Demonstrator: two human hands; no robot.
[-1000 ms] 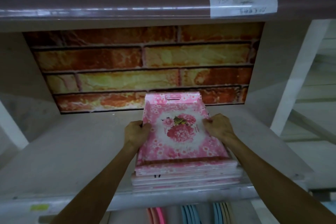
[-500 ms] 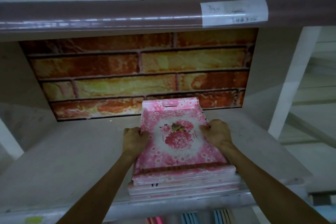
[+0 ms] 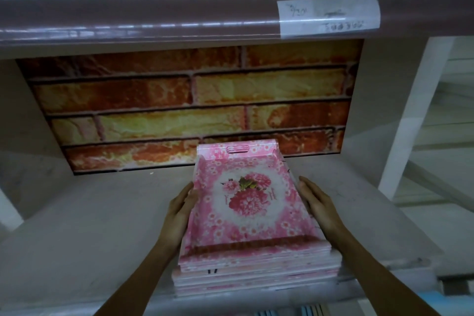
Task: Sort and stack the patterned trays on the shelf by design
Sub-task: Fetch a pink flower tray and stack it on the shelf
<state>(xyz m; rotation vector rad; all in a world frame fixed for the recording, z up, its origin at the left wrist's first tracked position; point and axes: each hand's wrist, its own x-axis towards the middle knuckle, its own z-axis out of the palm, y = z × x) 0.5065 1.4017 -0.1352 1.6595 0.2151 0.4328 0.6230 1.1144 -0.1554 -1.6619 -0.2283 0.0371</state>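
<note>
Your left hand (image 3: 179, 209) and right hand (image 3: 318, 206) lie flat with straight fingers against the two sides of the pink tray stack (image 3: 246, 213), low in the frame's centre, on the shelf (image 3: 89, 226) before the brick panel (image 3: 179, 110).

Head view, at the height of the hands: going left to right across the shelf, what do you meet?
Bare shelf surface → left hand, flat against the stack's left side → stack of pink floral trays → right hand, flat by its right side → white shelf upright.
</note>
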